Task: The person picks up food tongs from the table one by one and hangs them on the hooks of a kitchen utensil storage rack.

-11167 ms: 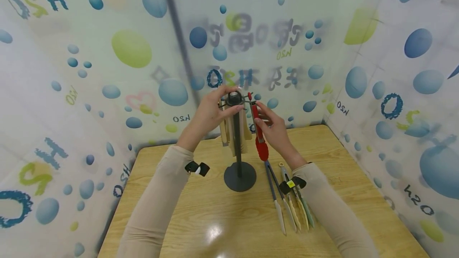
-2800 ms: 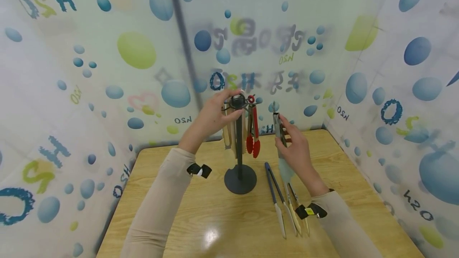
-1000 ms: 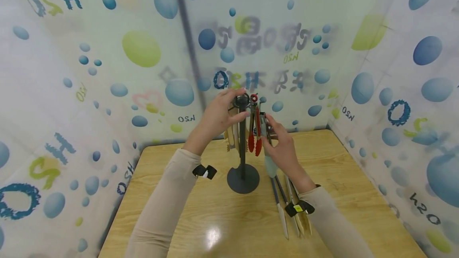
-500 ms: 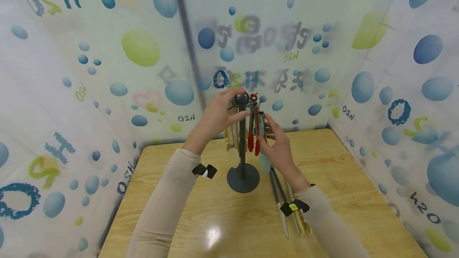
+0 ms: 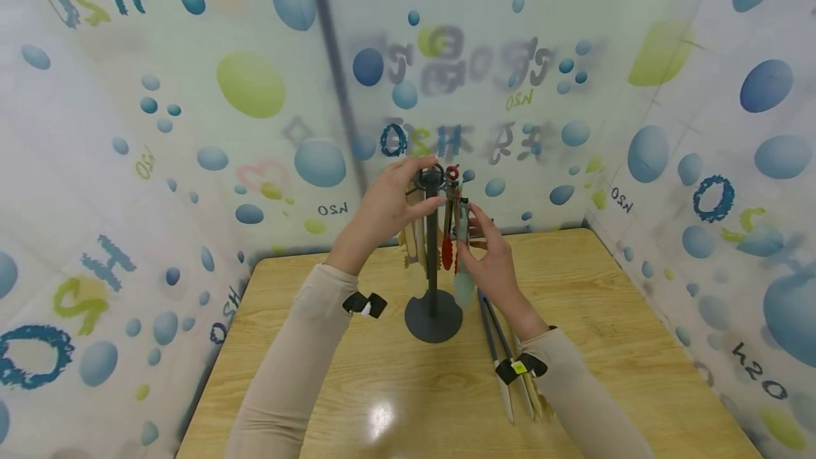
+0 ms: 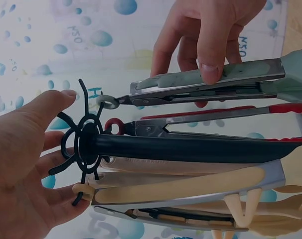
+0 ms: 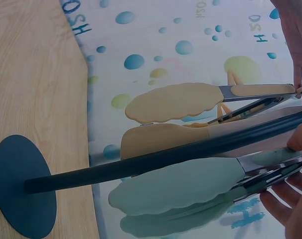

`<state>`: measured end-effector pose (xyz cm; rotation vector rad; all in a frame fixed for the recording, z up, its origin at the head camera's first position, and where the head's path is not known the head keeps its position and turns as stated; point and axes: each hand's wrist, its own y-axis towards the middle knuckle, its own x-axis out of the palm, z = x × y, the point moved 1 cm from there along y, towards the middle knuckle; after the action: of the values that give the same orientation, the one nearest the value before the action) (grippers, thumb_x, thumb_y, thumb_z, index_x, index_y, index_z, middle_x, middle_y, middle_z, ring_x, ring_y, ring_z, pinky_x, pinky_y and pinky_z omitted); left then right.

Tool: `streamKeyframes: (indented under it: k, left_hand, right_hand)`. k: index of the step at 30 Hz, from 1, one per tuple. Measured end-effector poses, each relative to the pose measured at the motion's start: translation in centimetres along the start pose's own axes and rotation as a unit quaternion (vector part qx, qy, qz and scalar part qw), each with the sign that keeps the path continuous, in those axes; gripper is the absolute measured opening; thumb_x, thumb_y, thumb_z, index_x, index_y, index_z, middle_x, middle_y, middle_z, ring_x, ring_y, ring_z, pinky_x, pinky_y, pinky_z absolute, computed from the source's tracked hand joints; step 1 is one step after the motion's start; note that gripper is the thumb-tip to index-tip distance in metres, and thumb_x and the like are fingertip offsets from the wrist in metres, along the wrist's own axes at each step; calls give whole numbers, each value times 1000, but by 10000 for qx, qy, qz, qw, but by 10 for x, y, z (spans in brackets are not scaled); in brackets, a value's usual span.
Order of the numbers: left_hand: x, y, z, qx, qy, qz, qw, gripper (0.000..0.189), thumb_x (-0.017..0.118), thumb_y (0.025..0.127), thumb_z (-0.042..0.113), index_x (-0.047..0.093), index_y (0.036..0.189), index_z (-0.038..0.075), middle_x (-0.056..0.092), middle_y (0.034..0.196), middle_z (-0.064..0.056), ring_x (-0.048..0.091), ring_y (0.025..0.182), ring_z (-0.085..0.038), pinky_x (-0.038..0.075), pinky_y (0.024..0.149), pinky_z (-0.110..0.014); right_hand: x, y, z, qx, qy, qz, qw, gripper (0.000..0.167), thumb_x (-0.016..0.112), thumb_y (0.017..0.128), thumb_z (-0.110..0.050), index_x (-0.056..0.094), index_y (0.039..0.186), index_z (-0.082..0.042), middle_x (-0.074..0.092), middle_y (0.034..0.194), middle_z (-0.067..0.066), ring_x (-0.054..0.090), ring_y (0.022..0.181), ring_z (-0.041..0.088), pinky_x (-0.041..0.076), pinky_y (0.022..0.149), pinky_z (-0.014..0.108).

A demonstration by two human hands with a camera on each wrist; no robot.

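A black utensil stand (image 5: 433, 253) rises from a round base on the table. My left hand (image 5: 382, 207) holds its hooked top, fingers and thumb about the ring of hooks (image 6: 86, 142). My right hand (image 5: 492, 259) pinches the handle of pale green tongs (image 6: 206, 79), which hang head down just right of the pole. In the left wrist view, their small ring (image 6: 107, 101) overlaps one hook. Red tongs (image 5: 448, 252) hang between the pole and the green ones. Beige tongs (image 7: 176, 102) and a beige, flat-headed utensil (image 7: 161, 142) hang on the far side.
Dark blue-handled tongs (image 5: 491, 331) lie on the wooden table (image 5: 357, 374) to the right of the base. Beside them lie pale-tipped tongs (image 5: 534, 399), partly under the right wrist. Curtains printed with drops (image 5: 255, 83) stand around the table.
The red tongs went from my right hand onto the stand. My right hand then lifted the green tongs from the table and brought them left, up to the hooks. The left hand stayed on top.
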<state>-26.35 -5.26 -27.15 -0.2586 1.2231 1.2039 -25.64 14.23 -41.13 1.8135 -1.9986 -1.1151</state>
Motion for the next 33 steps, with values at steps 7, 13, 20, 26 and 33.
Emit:
streamKeyframes:
  k: [7, 13, 20, 26, 33]
  left_hand:
    - [0, 0, 0, -36, 6, -9, 10000, 68, 68, 92, 45, 41, 151, 24, 45, 154, 0, 39, 145, -27, 40, 114, -50]
    - [0, 0, -1, -8, -34, 9, 10000, 68, 68, 92, 44, 42, 151, 23, 45, 154, -1, 40, 145, -28, 40, 114, -50]
    - [1, -1, -1, 116, -68, 67, 9999, 67, 68, 92, 42, 42, 150, 21, 47, 152, -2, 42, 143, -28, 41, 114, -49]
    - [0, -1, -1, 164, -103, 71, 9998, 67, 68, 93, 41, 42, 150, 21, 47, 152, -3, 42, 143, -28, 41, 113, -49]
    - [-1, -2, -2, 191, -98, 80, 9997, 67, 68, 93, 41, 42, 150, 20, 47, 152, -3, 41, 143, -28, 40, 115, -48]
  right_hand:
    - [1, 2, 1, 32, 97, -29, 9999, 70, 69, 91, -4, 39, 153, -14, 63, 122, 20, 65, 105, 35, 57, 86, 53]
    - [3, 3, 4, 100, 89, -158, 9998, 70, 68, 92, -7, 36, 154, -17, 62, 123, 19, 65, 106, 33, 57, 88, 54]
    - [4, 3, 3, 73, 20, -190, 9998, 70, 67, 92, -7, 36, 154, -14, 61, 124, 19, 65, 105, 33, 58, 87, 50]
    - [4, 5, 2, 69, -17, -203, 9998, 70, 67, 92, -8, 35, 154, -12, 60, 123, 19, 65, 106, 33, 58, 88, 49]
    - [5, 5, 1, -31, -107, -188, 9998, 69, 67, 92, -7, 35, 154, -10, 59, 124, 20, 64, 105, 33, 58, 87, 49]
